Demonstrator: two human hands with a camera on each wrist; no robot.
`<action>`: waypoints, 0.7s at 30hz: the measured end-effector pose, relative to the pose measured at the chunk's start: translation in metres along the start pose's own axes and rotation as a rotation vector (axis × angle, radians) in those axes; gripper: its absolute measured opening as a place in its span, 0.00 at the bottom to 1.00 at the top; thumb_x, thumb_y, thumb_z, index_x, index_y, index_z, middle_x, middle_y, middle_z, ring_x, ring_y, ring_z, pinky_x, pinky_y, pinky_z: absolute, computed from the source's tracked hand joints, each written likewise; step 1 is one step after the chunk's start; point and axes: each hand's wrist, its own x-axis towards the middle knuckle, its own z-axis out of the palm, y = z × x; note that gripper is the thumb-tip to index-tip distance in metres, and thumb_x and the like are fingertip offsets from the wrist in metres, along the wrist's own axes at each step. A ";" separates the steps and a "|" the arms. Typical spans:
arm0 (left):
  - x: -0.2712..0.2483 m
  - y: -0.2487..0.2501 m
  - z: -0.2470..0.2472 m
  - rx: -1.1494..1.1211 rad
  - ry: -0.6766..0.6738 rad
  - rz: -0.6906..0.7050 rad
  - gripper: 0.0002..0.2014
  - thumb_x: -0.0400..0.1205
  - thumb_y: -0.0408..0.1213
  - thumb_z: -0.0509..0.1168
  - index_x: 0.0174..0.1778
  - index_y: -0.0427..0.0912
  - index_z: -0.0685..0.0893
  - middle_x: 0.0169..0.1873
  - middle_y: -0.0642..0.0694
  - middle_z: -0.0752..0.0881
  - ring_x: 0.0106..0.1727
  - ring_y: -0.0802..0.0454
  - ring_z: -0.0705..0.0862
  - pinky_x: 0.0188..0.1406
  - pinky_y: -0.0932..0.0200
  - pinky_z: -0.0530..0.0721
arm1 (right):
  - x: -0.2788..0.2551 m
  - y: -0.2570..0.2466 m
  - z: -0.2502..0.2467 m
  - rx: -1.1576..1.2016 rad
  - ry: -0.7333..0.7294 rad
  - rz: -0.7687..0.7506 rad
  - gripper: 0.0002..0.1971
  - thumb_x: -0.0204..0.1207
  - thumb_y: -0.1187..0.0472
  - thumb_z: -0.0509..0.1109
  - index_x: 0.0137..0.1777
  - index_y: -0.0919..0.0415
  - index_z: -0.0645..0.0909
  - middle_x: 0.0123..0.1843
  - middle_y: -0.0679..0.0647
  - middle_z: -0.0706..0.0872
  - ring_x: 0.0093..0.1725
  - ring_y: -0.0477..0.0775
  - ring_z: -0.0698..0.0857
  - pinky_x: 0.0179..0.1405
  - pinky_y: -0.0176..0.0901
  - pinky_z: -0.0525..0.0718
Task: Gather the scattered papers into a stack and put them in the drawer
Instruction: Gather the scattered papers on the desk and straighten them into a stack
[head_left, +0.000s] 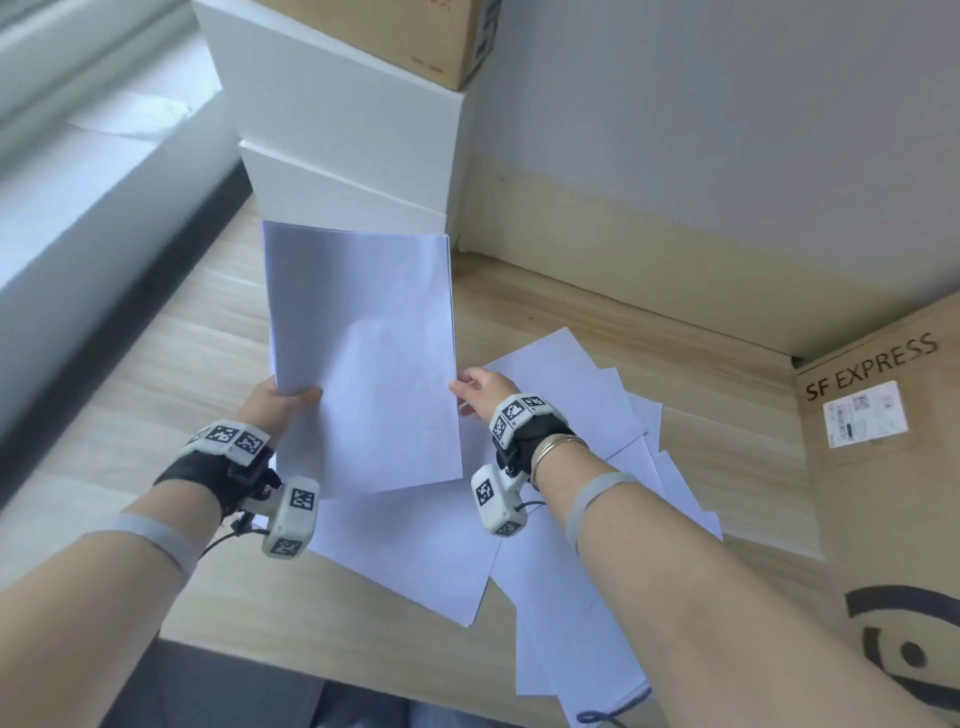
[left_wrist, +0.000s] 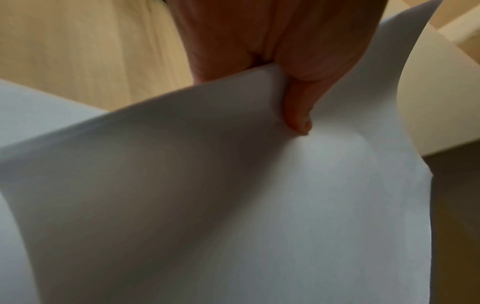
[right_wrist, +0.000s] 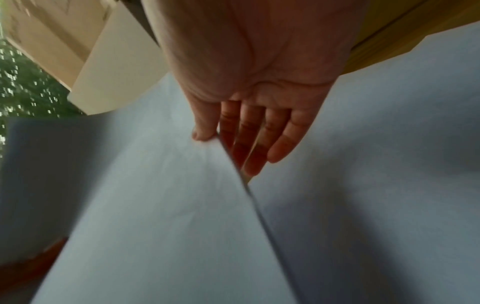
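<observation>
We hold the paper stack (head_left: 363, 353) up above the table (head_left: 197, 353), left hand (head_left: 280, 402) pinching one side edge and right hand (head_left: 480, 389) pinching the other, and we should squeeze gently so no sheet slips out.

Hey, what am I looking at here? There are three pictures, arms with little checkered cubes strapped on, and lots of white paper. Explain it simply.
No machine here: a person works with bare hands. The big picture comes from a camera on the head, looking down. The checkered cubes are cameras strapped at the wrists; each gives one close-up along its hand. The left hand grips the held paper at its lower left corner, thumb on top; the right hand pinches its right edge. More loose sheets lie spread on the wooden table. At the back stand white boxes, at the right a cardboard box.
</observation>
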 end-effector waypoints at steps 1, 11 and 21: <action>-0.001 -0.003 -0.008 0.001 0.010 -0.013 0.16 0.73 0.32 0.70 0.57 0.34 0.81 0.50 0.34 0.82 0.52 0.40 0.80 0.63 0.36 0.77 | 0.001 0.003 0.006 -0.046 0.002 0.003 0.14 0.80 0.57 0.65 0.62 0.63 0.80 0.48 0.53 0.84 0.46 0.53 0.82 0.51 0.39 0.78; 0.022 -0.043 -0.059 0.001 0.062 -0.103 0.25 0.66 0.40 0.72 0.59 0.37 0.82 0.60 0.28 0.84 0.61 0.30 0.83 0.67 0.30 0.76 | 0.008 0.002 0.051 -0.551 -0.077 -0.023 0.38 0.62 0.55 0.80 0.72 0.49 0.68 0.72 0.54 0.71 0.72 0.61 0.69 0.68 0.55 0.75; 0.015 -0.034 -0.053 -0.023 0.029 -0.132 0.18 0.81 0.28 0.64 0.66 0.26 0.76 0.45 0.36 0.83 0.49 0.38 0.81 0.63 0.40 0.77 | 0.012 0.006 0.052 -0.582 -0.071 -0.033 0.39 0.63 0.60 0.79 0.72 0.50 0.64 0.72 0.50 0.78 0.66 0.60 0.81 0.66 0.53 0.79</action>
